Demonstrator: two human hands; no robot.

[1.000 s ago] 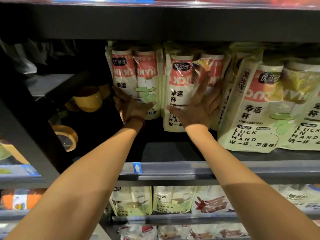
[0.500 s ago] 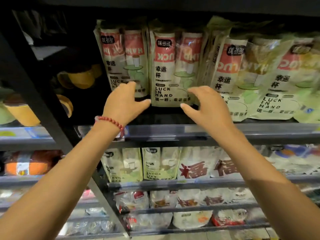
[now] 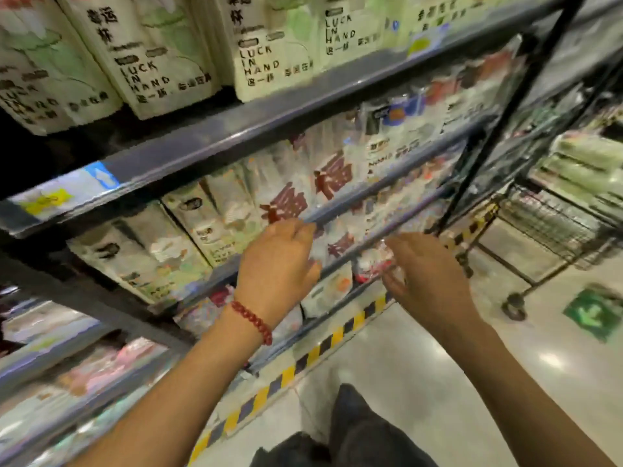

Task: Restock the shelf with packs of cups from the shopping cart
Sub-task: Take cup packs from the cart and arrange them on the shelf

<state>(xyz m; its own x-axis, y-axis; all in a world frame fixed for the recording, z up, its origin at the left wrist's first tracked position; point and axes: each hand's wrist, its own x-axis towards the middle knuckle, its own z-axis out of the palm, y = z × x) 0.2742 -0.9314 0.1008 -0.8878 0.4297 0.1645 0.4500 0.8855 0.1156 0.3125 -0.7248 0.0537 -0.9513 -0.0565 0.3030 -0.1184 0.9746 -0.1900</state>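
Cream and green packs of cups (image 3: 158, 59) printed "LUCK IN HAND" stand in a row on the upper shelf (image 3: 209, 143). My left hand (image 3: 279, 261), with a red bead bracelet on the wrist, hangs in front of the lower shelves with relaxed fingers and holds nothing. My right hand (image 3: 428, 278) is beside it, also empty, fingers loosely spread. Both hands are well below the packs of cups. The wire shopping cart (image 3: 553, 227) stands on the floor at the right; green packs (image 3: 590, 163) lie in it.
Lower shelves hold other cup packs, some with red characters (image 3: 303, 197). A black upright post (image 3: 512, 106) ends the shelf unit. Yellow-black hazard tape (image 3: 303, 362) runs along the shelf base. A green arrow sign (image 3: 593, 315) marks the shiny floor. My dark trouser legs (image 3: 354, 433) show below.
Both hands have let go of the packs on the upper shelf and dropped down. The view has swung down and right, bringing the floor and cart into sight.
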